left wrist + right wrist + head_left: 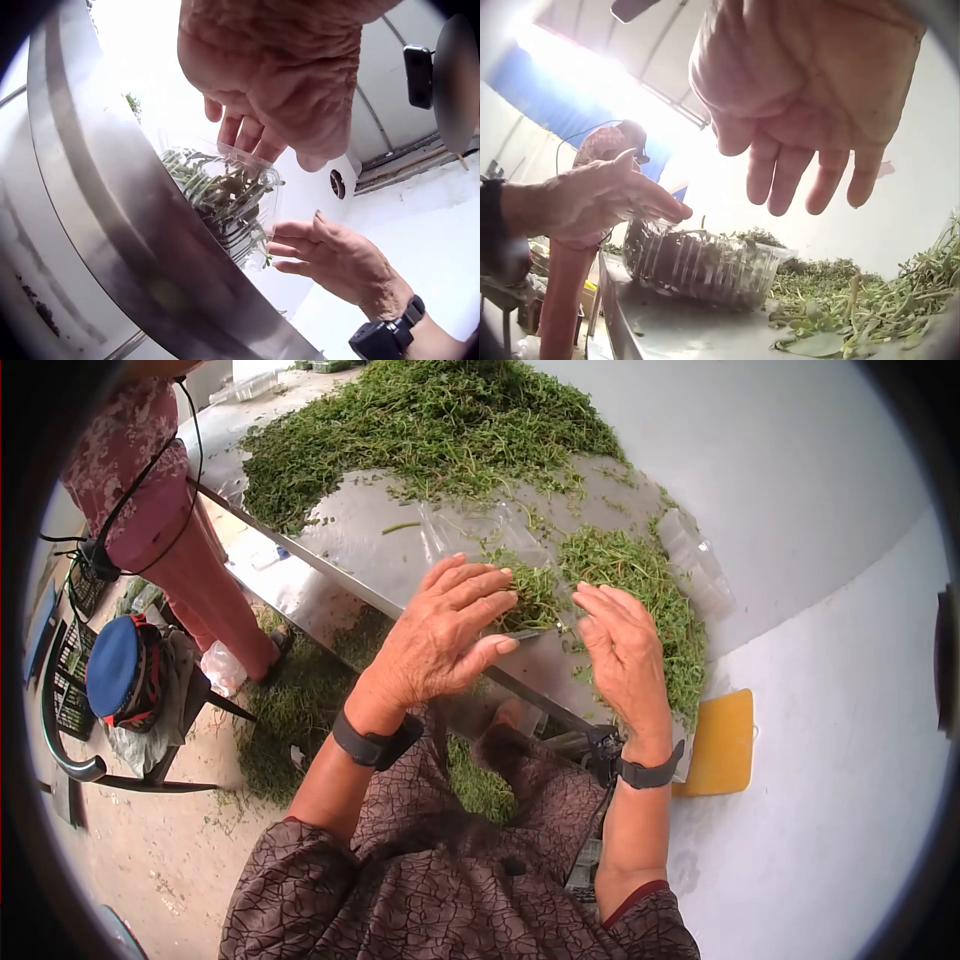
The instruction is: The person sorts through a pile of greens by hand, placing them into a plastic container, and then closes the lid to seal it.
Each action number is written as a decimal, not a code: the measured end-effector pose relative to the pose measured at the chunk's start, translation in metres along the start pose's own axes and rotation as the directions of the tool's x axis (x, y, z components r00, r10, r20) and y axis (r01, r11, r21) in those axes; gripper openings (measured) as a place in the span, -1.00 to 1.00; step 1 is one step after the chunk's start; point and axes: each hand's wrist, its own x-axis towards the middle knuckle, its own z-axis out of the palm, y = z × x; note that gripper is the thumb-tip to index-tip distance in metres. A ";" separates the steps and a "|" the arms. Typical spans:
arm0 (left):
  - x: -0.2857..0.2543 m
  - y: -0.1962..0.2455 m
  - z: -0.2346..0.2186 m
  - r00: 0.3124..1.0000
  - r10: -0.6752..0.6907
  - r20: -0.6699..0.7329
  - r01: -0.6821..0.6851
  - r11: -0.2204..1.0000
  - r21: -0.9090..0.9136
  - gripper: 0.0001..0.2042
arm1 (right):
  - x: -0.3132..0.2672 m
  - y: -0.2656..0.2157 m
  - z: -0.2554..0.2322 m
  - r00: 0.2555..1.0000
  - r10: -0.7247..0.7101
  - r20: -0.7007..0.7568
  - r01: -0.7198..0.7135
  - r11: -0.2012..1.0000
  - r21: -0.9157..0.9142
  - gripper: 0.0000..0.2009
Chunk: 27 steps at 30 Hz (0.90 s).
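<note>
A clear plastic box (pixel 701 266) packed with green leafy stems (pixel 229 187) sits near the steel table's front edge. My left hand (pixel 440 630) is over its left side, fingers extended and palm down. In the left wrist view those fingertips overlap the box rim. On the other side my right hand (pixel 622 650) is raised with fingers straight, nothing in its grasp. The right wrist view has its fingertips above the level of the box. From the head, the box lies partly hidden between both hands, its clear lid (pixel 485 530) beyond them.
A large heap of greens (pixel 450 420) covers the back of the steel table (pixel 370 510); a smaller pile (pixel 640 580) lies at right beside clear plastic boxes (pixel 695 560). A yellow board (pixel 720 740) leans by the wall. At left are a standing person (pixel 150 510) and a chair (pixel 80 765).
</note>
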 end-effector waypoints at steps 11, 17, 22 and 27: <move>-0.005 -0.003 0.002 0.999 -0.035 0.006 0.035 0.999 -0.005 -0.58 | -0.002 -0.008 0.015 0.995 -0.078 0.067 0.080 0.996 -0.032 -0.79; -0.006 -0.004 -0.003 0.999 -0.009 0.052 0.012 0.998 -0.064 -0.58 | 0.008 -0.005 0.010 0.986 -0.087 0.144 0.096 0.994 -0.052 -0.80; -0.015 -0.009 -0.010 0.992 -0.060 -0.113 0.050 0.995 -0.091 -0.59 | 0.025 -0.012 -0.001 0.989 -0.138 0.053 0.139 0.990 -0.022 -0.74; -0.017 -0.007 -0.003 0.994 -0.059 -0.093 0.057 0.998 -0.017 -0.58 | 0.054 -0.019 0.010 0.985 -0.153 0.077 0.151 0.988 0.033 -0.73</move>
